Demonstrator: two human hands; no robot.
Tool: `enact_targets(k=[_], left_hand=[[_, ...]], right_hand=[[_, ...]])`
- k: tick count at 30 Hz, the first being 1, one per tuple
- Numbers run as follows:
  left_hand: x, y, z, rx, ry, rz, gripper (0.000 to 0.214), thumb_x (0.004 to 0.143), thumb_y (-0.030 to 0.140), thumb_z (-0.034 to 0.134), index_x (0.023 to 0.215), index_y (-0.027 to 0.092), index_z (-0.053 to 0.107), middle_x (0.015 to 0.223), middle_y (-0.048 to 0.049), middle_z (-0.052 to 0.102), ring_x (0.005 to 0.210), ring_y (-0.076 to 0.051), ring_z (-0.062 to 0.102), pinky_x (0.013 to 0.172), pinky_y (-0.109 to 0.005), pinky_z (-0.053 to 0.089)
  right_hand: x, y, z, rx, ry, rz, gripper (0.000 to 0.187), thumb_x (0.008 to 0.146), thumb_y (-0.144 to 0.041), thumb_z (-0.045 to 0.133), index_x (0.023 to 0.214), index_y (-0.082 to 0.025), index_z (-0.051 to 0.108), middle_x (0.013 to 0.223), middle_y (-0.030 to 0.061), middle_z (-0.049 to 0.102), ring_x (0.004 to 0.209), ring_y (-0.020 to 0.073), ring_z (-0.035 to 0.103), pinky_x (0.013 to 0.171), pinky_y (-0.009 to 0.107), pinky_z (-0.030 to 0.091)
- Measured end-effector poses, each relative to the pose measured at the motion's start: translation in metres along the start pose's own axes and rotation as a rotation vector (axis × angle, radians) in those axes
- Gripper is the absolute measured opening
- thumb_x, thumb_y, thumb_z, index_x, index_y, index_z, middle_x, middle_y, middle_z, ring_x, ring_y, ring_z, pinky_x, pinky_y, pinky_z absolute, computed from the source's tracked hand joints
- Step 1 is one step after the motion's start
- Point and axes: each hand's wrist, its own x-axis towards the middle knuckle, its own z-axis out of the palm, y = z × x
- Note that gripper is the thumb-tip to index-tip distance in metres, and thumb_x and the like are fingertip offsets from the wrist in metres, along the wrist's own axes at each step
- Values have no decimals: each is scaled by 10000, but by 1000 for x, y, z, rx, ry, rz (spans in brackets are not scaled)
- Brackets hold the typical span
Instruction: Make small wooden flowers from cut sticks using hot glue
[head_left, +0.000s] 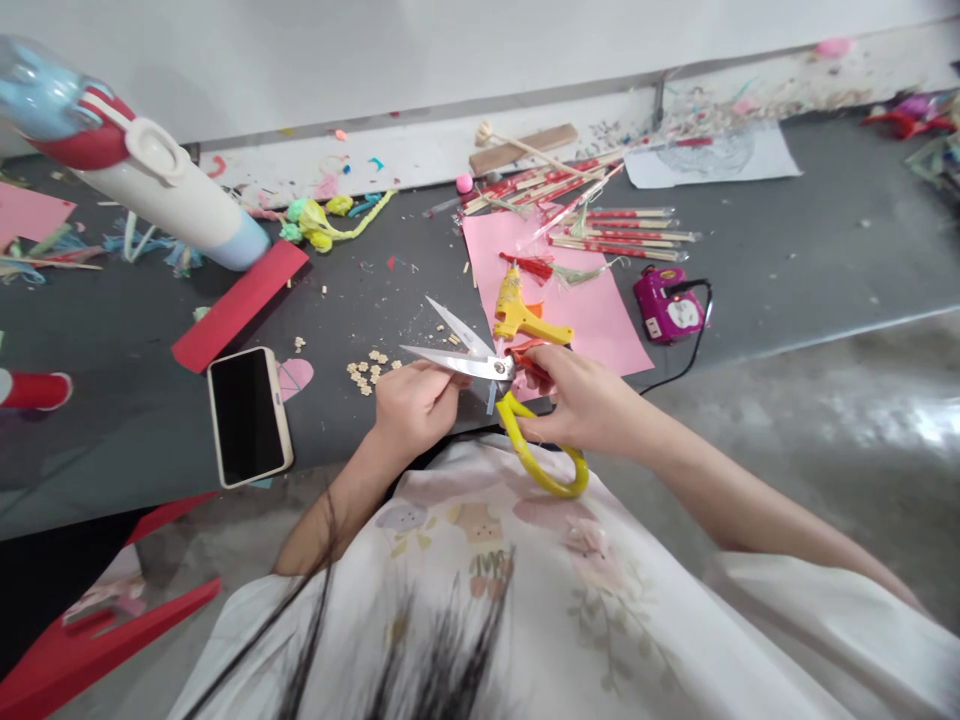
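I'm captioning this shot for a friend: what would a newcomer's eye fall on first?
Probably the large scissors at the centre, open in the right hand, blades near the left hand. Next, perhaps, the tall bottle at upper left, and the yellow glue gun on the pink sheet just beyond the scissors.

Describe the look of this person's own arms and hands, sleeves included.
The left hand and right hand are bare, without gloves. No watch or bracelet shows at either wrist. The forearms are uncovered below loose white sleeves.
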Motion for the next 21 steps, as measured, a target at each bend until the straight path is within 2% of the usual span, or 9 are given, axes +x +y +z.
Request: enact_targets(k=[5,10,16,21], left_hand=[[2,0,-7,-76,-35,-5,279,766,72,523,630,203,728,724,3,767,645,-124,708,548,-193,493],[6,1,-11,-174,-69,30,267,795,76,533,628,190,708,710,7,761,669,-117,718,612,-176,530],[7,-2,-14,-265,-119,51,212,827,103,541,749,169,727,807,-10,776,684,-98,716,641,-158,543],[4,-5,-13,-286,-136,47,218,822,84,538,768,167,731,795,-4,775,685,-100,717,648,-160,539]], right_hand=[[-4,0,-2,12,3,-50,358,687,-382,673,803,-232,370,849,41,551,742,188,504,658,322,408],[-6,-1,-3,12,4,-87,365,695,-393,662,848,-231,373,942,88,570,856,242,551,719,362,450],[-6,-1,-4,-14,-5,-114,353,709,-408,646,899,-218,417,937,90,580,820,235,553,715,366,452],[-7,0,-3,-32,-38,-87,318,717,-414,633,838,-224,409,877,63,570,777,216,528,679,345,429]])
